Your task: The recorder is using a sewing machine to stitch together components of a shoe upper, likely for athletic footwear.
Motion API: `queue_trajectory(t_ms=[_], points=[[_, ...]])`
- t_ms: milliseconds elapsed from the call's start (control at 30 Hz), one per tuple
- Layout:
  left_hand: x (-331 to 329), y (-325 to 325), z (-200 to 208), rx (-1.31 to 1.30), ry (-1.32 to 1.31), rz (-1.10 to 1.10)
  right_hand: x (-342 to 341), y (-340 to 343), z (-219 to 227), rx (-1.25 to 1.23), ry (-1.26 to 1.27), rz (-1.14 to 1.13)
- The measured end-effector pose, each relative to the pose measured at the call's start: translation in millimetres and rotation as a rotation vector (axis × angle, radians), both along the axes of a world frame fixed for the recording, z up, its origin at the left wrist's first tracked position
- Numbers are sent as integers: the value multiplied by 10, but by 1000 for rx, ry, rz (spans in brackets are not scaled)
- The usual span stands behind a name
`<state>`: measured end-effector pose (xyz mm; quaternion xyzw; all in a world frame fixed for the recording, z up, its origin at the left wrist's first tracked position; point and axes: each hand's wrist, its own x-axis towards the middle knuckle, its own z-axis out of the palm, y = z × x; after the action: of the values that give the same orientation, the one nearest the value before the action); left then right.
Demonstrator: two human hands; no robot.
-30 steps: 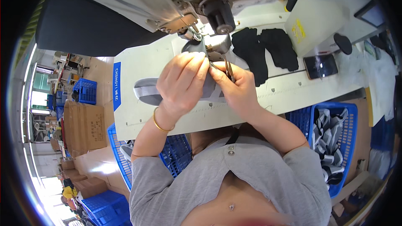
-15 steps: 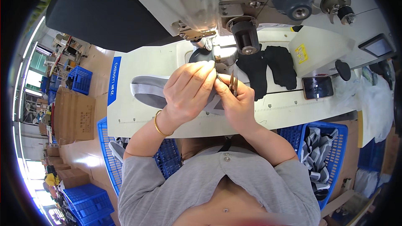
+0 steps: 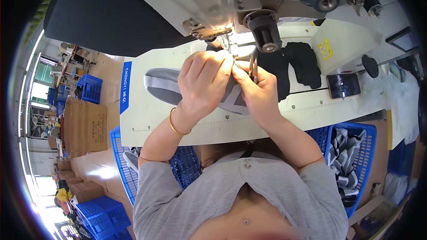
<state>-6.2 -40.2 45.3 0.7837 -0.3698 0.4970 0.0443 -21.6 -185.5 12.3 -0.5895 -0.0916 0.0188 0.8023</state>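
Observation:
A grey fabric piece (image 3: 162, 84) lies on the white sewing table (image 3: 147, 120), under the needle area of the sewing machine (image 3: 209, 22). My left hand (image 3: 202, 86), with a gold bangle on its wrist, rests on the fabric and pinches it close to the presser foot. My right hand (image 3: 258, 93) meets it fingertip to fingertip and holds small metal snips (image 3: 252, 67), their blades pointing up toward the machine. Most of the fabric's right end is hidden under both hands.
Black fabric pieces (image 3: 293, 64) lie right of the hands, beside a dark phone (image 3: 343, 85). A blue crate (image 3: 356, 164) with grey and white pieces stands at my right, another blue crate (image 3: 120, 169) at my left. Cardboard boxes (image 3: 84, 124) sit on the floor further left.
My view has shifted so the table and hands sit lower and more central. Both hands stay together on the grey fabric at the needle, shifting only slightly.

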Motion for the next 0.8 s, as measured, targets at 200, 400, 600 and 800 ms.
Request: queue_trajectory(t_ms=[200, 400, 600, 800], points=[[33, 34, -43, -27, 2, 30, 1, 6, -1, -16, -10, 0], [44, 44, -34, -113, 48, 3, -45, -34, -11, -31, -47, 6], [60, 69, 60, 15, 25, -20, -37, -19, -25, -46, -97, -19], [66, 46, -29, -103, 36, -2, -56, -53, -17, -108, -127, -28]])
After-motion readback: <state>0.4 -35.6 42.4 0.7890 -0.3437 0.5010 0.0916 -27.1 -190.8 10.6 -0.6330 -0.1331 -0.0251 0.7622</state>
